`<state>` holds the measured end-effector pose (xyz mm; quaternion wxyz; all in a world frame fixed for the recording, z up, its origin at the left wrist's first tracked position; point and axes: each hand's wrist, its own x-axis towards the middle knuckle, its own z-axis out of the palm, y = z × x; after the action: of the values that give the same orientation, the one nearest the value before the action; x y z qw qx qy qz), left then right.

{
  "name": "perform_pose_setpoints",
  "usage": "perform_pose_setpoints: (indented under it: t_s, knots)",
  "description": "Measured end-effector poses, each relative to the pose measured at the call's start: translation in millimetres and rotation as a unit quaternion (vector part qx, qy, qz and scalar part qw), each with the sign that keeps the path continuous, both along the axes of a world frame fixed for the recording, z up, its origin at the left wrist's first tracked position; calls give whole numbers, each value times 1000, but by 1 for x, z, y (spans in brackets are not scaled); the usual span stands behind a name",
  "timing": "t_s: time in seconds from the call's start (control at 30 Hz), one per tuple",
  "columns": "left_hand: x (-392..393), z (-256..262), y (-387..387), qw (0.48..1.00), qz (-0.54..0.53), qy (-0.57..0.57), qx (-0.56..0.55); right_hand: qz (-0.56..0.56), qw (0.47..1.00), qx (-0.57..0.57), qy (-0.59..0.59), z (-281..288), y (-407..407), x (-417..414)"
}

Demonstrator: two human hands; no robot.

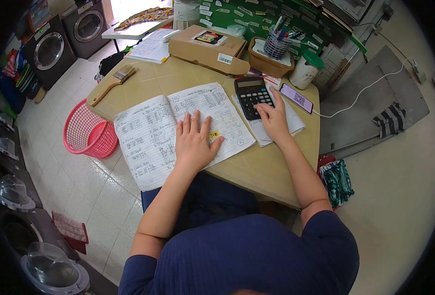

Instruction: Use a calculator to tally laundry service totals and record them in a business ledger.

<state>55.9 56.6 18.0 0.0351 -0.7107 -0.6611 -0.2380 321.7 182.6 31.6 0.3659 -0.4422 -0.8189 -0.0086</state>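
Observation:
My left hand [197, 142] lies flat with fingers apart on the right page of an open lined notebook [143, 143] filled with handwriting. A small yellow patch with writing [214, 135] shows by its thumb. My right hand [274, 116] rests over the lower right of a black desk calculator [252, 97], fingers bent onto its keys and the thumb side at its right edge. Beneath the calculator and that hand lie loose white papers [295, 123]. A smartphone [296, 98] with a lit code on its screen lies to the right, a white cable plugged into it.
Along the yellow table's [151, 83] back stand a cardboard box [206, 48], a basket [271, 64] with a pen holder [277, 45], and a green-lidded jar [306, 70]. A paintbrush [114, 83] lies at the left corner, above a pink laundry basket [88, 129]. Someone stands behind the table.

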Motion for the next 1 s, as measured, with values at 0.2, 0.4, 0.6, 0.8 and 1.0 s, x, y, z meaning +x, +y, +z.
perform_pose_setpoints:
  t_s: [0.2, 0.4, 0.6, 0.8, 1.0]
  knots:
    - [5, 4, -5, 1000, -28, -3, 0, 11, 999, -28, 22, -4, 4, -1]
    - [33, 9, -27, 983, -161, -84, 2, -10, 988, -48, 147, 5, 12, 10]
    - [27, 8, -22, 964, -171, -205, -6, -82, 980, -41, 176, 0, 12, 40]
    - [24, 9, -23, 957, -175, -231, -3, -70, 996, -45, 15, 3, 9, 34]
    - [25, 5, -25, 957, -173, -232, 13, -47, 988, -92, 117, -11, 3, 22]
